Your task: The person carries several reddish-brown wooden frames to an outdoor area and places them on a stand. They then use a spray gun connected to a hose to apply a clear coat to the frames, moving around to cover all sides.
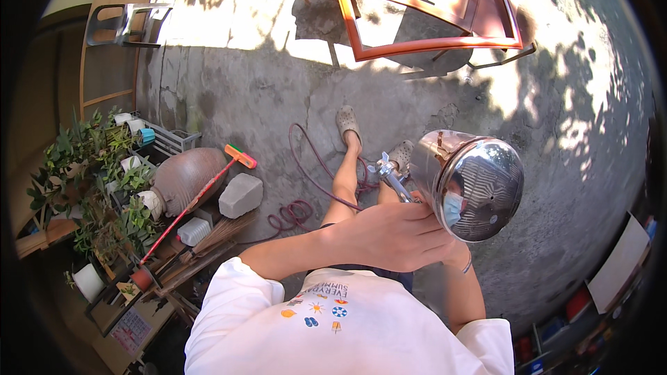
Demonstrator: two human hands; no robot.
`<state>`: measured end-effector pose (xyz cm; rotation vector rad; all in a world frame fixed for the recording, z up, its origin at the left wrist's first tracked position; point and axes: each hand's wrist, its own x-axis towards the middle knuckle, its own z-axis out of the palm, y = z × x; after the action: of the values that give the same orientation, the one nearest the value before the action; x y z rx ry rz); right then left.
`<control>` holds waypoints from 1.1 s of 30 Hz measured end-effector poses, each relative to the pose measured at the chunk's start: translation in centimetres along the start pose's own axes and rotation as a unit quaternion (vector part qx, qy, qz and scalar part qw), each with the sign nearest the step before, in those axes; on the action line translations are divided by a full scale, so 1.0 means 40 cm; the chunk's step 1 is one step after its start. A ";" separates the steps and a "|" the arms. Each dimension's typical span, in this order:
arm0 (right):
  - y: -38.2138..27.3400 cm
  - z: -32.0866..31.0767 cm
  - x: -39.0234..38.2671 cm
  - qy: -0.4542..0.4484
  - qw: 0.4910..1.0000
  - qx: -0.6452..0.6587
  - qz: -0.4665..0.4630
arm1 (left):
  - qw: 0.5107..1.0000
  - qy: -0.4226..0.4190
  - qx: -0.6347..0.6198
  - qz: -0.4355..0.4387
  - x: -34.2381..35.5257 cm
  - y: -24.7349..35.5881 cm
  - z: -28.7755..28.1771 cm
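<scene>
A paint spray gun with a shiny metal cup (434, 156) is held up in front of my chest, right of the middle. The cup's domed, mirror-like lid (490, 191) faces up and toward the right. Left of the cup, the gun's metal nozzle end (386, 169) points away from me. My left hand (392, 236) reaches across, its fingers curled closed against the gun just below the cup. My right hand (450, 251), with a band at its wrist, is beneath the cup. Its fingers are mostly hidden behind my left hand and the gun.
An orange-brown wooden frame (438, 49) stands at the far side, raised above the concrete floor. A purple hose (297, 217) coils by my feet. To the left are a clay jar (187, 177), a grey block (241, 196), a red-handled brush (240, 156), potted plants and a chair (127, 24).
</scene>
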<state>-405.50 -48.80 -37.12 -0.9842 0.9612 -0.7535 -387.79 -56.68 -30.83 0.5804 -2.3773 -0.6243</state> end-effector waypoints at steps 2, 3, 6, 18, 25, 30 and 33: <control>-0.004 0.004 0.003 0.024 0.999 -0.024 -0.037 | 0.998 0.050 0.012 0.028 0.008 0.002 0.004; 0.002 0.007 0.004 0.035 0.996 -0.045 -0.062 | 0.991 0.124 0.014 0.048 -0.004 0.016 0.021; 0.024 0.009 -0.001 0.083 0.981 -0.110 -0.136 | 0.965 0.253 -0.017 0.073 -0.136 0.072 0.157; -0.089 -0.049 -0.005 0.216 0.953 -0.189 -0.094 | 0.905 -0.131 -0.279 -0.292 -0.434 0.046 0.595; -0.055 -0.086 -0.050 0.219 0.972 -0.080 -0.030 | 0.940 0.336 0.051 0.006 0.002 0.075 0.269; -0.004 -0.061 -0.111 0.143 0.988 -0.047 -0.022 | 0.993 0.081 -0.043 0.077 0.101 0.040 0.153; -0.033 -0.060 -0.103 0.161 0.974 -0.151 -0.057 | 0.992 0.066 -0.070 0.083 0.099 0.033 0.149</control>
<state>-409.44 -46.54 -35.18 -1.2129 1.3387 -0.8984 -394.84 -56.02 -32.57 0.3490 -2.2097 -0.6513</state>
